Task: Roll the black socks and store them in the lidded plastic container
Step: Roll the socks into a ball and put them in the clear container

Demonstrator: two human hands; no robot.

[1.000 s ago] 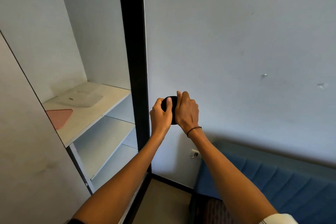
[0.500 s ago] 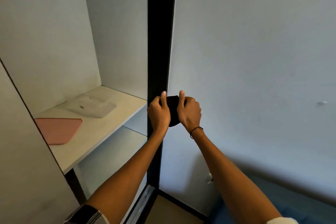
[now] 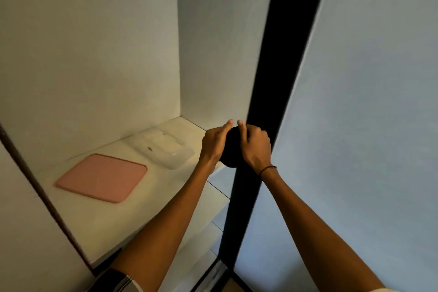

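Note:
A rolled bundle of black socks point(image 3: 232, 149) is held in the air between both hands, in front of the black cupboard frame. My left hand point(image 3: 213, 143) grips its left side and my right hand point(image 3: 254, 147) grips its right side, thumbs raised over the top. On the white shelf just left of the hands sits a clear plastic container point(image 3: 166, 148), open at the top. Its pink lid point(image 3: 102, 176) lies flat on the shelf further left.
The white shelf point(image 3: 154, 197) is inside an open cupboard with white walls. A black vertical frame point(image 3: 267, 102) divides it from a pale wall on the right. Lower shelves point(image 3: 216, 223) show beneath. A cupboard panel edge runs down the left.
The view has swung left and closer to the shelf. Both hands, still holding the sock bundle, now sit nearer the clear container; the blue sofa has left the view.

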